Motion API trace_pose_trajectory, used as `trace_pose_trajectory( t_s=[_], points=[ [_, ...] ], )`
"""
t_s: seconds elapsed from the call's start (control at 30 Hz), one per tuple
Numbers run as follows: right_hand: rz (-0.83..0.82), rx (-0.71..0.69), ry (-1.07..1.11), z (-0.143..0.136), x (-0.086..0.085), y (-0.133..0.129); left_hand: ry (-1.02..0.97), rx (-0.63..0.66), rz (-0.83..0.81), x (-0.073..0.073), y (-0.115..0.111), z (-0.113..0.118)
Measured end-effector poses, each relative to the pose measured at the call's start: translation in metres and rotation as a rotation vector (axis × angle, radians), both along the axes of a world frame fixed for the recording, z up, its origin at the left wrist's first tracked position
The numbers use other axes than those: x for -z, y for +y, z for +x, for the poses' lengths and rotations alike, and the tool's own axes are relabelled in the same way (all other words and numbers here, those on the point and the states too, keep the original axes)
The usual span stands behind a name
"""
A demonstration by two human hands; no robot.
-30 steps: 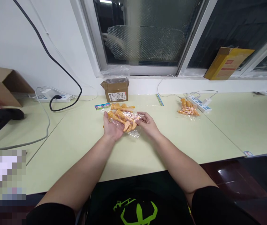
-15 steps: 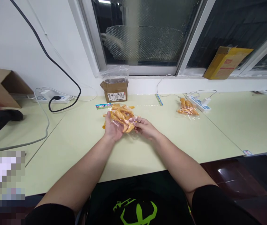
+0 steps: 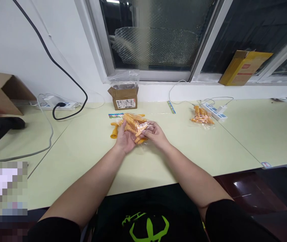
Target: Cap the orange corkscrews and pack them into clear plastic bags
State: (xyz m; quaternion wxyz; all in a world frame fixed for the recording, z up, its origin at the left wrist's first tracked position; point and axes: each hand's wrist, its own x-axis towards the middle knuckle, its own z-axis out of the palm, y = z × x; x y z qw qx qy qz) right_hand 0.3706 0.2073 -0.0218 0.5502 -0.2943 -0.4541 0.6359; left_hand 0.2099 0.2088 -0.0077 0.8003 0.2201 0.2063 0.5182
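Note:
A clear plastic bag (image 3: 135,126) of orange-yellow plastic-looking pieces is held just over the table, between both my hands. My left hand (image 3: 125,139) cups its left and lower side, thumb up along the edge. With thumb and fingers closed, my right hand (image 3: 156,135) pinches the bag's right side. A printed blue-green strip (image 3: 116,115) shows at the bag's upper left; whether it is joined to this bag I cannot tell. Yellow pieces (image 3: 114,131) lie on the table behind and left of the bag, partly covered by it.
To the right another bag of orange pieces (image 3: 202,115) lies against a white power strip (image 3: 215,112). A small open carton (image 3: 125,97) stands by the wall. A second printed strip (image 3: 171,107) lies nearby. A black cable (image 3: 57,65) hangs at left, above another power strip (image 3: 69,106).
My hands have shifted the bag slightly to the right and turned it. The printed strip at upper left has moved right, and more of the yellow piece at the left is exposed.

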Motion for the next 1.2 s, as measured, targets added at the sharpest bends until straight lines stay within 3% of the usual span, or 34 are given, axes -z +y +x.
trace_pose_trajectory(
  t_s=[0.17,0.43,0.53,0.67,0.77,0.97,1.07,1.2],
  points=[
    [0.037,0.026,-0.041,-0.004,0.003,0.000,0.012,-0.042,-0.055,0.001,0.001,-0.002],
    [0.349,0.040,-0.290,-0.002,-0.005,-0.011,-0.016,-0.058,-0.043,-0.001,0.005,-0.011],
    [0.452,0.211,-0.335,0.008,-0.011,-0.013,-0.066,-0.091,0.028,-0.006,0.008,-0.019],
    [0.439,0.464,-0.473,0.023,-0.007,-0.002,-0.095,-0.163,0.055,-0.009,0.016,-0.036],
    [0.456,0.389,-0.720,0.026,0.008,0.013,-0.098,-0.215,0.016,-0.005,0.023,-0.046],
    [0.697,0.127,-1.150,0.011,0.037,0.039,-0.091,-0.223,-0.009,-0.003,0.026,-0.048],
    [0.685,0.116,-1.253,0.007,0.038,0.045,-0.095,-0.209,-0.012,-0.005,0.023,-0.045],
    [0.610,0.242,-1.297,0.012,0.030,0.040,-0.107,-0.149,-0.005,-0.003,0.022,-0.044]
  ],
)
